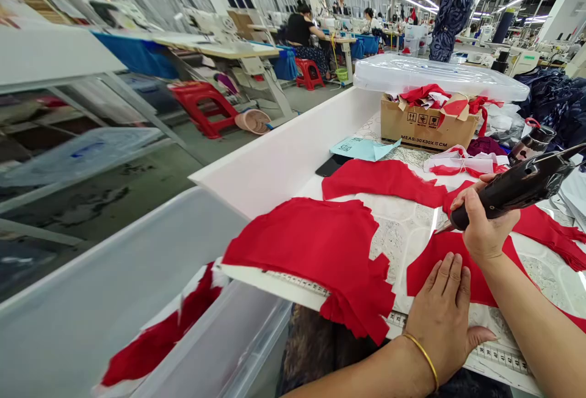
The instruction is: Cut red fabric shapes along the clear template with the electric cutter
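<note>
My left hand (442, 309), with a gold bracelet at the wrist, lies flat with fingers outstretched on a piece of red fabric (478, 282). My right hand (488, 227) is wrapped round a black corded hand tool (517, 187). The tool's thin metal tip points down and left, by the fabric's upper edge; whether it touches cannot be made out. Left of my hands, a stack of red fabric pieces (302, 239) with ragged ends hangs over the table's front edge. Another red piece (379, 179) lies behind it, and more red fabric (544, 230) lies to the right.
A measuring tape (499, 358) runs along the table's front edge. A cardboard box (425, 122) of scraps stands behind, near a blue paper (361, 148) and a black phone (333, 166). At left, a plastic bin (114, 282) holds red and white fabric. People sew farther off.
</note>
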Action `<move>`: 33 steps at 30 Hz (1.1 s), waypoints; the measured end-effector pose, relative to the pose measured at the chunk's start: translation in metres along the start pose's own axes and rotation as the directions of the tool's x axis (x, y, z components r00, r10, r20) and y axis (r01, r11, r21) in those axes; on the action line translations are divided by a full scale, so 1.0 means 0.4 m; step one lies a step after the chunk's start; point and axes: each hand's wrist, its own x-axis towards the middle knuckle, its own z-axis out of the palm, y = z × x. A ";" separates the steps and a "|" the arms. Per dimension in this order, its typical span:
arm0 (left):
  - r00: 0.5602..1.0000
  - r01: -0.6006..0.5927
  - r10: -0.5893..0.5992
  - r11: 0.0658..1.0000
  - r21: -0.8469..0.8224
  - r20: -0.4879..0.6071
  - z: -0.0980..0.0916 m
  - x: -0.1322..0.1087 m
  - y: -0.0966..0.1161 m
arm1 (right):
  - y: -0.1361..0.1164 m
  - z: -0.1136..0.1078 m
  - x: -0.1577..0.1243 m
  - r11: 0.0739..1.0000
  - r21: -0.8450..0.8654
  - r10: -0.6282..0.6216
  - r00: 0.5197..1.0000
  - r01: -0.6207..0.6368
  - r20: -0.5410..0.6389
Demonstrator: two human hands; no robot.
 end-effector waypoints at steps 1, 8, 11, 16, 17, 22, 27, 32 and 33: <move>1.000 0.008 -0.008 1.000 0.003 -0.005 0.001 0.000 0.001 | 0.001 0.000 -0.001 1.000 -0.003 -0.002 1.000 0.002 0.001; 1.000 0.012 -0.012 1.000 0.010 0.008 -0.003 0.003 0.001 | -0.009 0.002 -0.001 0.999 0.014 -0.031 0.999 0.031 -0.013; 0.999 0.015 -0.015 1.000 0.002 0.039 -0.003 0.004 0.002 | -0.010 0.001 0.001 0.999 0.010 -0.038 0.999 0.038 -0.010; 0.997 0.041 -0.041 0.999 -0.006 0.060 0.010 0.001 0.006 | 0.001 0.003 0.001 1.000 -0.010 -0.010 0.999 0.009 -0.032; 0.998 0.041 -0.040 0.999 -0.006 0.051 0.011 0.000 0.006 | 0.003 0.004 0.001 1.000 -0.014 -0.008 0.999 0.008 -0.037; 1.000 0.009 -0.009 1.000 0.017 -0.019 0.003 0.000 0.002 | -0.008 0.005 -0.006 0.999 0.033 0.010 0.999 -0.009 -0.052; 0.998 -0.001 0.001 1.000 0.005 -0.057 -0.003 0.001 0.003 | -0.034 0.004 -0.029 0.995 0.091 0.042 0.999 -0.042 0.001; 0.993 0.008 -0.007 1.000 0.004 -0.120 0.001 0.000 0.006 | -0.036 0.008 -0.037 0.997 0.044 0.057 0.998 -0.057 0.005; 0.992 0.009 -0.008 1.000 0.008 -0.129 0.001 0.000 0.007 | -0.035 0.009 -0.036 0.998 0.036 0.060 0.998 -0.060 0.002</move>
